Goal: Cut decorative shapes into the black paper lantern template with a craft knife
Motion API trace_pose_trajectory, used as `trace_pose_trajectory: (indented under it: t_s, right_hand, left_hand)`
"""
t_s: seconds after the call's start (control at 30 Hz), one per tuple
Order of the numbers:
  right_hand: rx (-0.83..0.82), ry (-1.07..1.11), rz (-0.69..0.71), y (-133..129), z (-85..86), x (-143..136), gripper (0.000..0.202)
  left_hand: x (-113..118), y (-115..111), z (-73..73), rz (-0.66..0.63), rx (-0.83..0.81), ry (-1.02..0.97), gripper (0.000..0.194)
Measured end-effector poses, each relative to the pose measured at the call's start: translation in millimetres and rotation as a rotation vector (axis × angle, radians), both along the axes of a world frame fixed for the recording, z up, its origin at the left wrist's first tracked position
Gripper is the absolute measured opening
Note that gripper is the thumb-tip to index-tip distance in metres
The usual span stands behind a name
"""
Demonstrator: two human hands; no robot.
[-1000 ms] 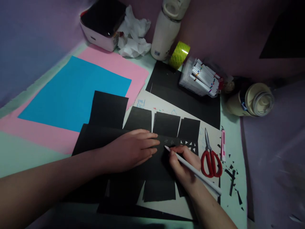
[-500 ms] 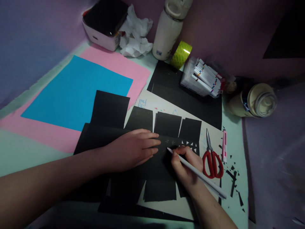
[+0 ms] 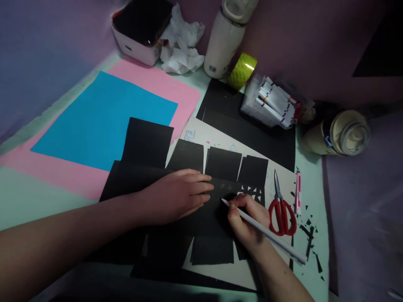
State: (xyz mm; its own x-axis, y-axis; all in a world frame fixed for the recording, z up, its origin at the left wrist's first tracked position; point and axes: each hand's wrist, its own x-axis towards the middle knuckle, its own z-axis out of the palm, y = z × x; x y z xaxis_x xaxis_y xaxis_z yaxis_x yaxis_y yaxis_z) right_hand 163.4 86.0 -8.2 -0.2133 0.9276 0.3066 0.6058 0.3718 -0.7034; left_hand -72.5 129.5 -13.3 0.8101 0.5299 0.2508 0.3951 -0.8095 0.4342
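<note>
My left hand point(image 3: 179, 195) lies flat on a black paper point(image 3: 189, 226) that has cut flaps along its upper and lower edges. Its fingers are stretched out and point right. In my right hand point(image 3: 248, 218) is a white pen point(image 3: 267, 234), its tip at the black paper just right of my left fingertips. Faint light marks show above the tip, and small triangular cutouts are in the paper near the right edge. Red-handled scissors point(image 3: 281, 214) lie beside my right hand, blades pointing away.
Blue point(image 3: 110, 117) and pink point(image 3: 151, 82) sheets lie left. A black sheet point(image 3: 248, 123), yellow tape roll point(image 3: 243, 72), bottle point(image 3: 224, 46), marker box point(image 3: 270, 100) and tissues point(image 3: 182, 44) stand or lie behind. A pink cutter point(image 3: 298, 193) and paper scraps lie right.
The pen tip has shifted slightly down on the black paper, and the pen's rear end has swung a little right. My left hand stays in place; the whole view has shifted slightly.
</note>
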Motion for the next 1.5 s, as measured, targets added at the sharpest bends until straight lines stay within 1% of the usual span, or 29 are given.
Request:
trace_pose_trajectory:
  t_s: [0.3, 1.03, 1.27, 1.5]
  right_hand:
    - [-0.011, 0.002, 0.029, -0.6, -0.2, 1.6, 0.012]
    - [0.016, 0.006, 0.094, 2.5, 3.9, -3.4, 0.011]
    - [-0.018, 0.010, 0.110, 2.4, 3.5, -3.0, 0.009]
    - [-0.036, 0.000, 0.111, 2.3, 4.4, -3.2, 0.009]
  left_hand:
    - [-0.1, 0.5, -0.1, -0.001, -0.006, 0.002, 0.027]
    - [0.2, 0.7, 1.7, 0.000, -0.009, 0.005, 0.023]
    - [0.6, 1.0, 1.5, 0.001, -0.001, -0.004, 0.026]
    - [0.8, 0.7, 2.3, 0.005, -0.018, -0.013, 0.020]
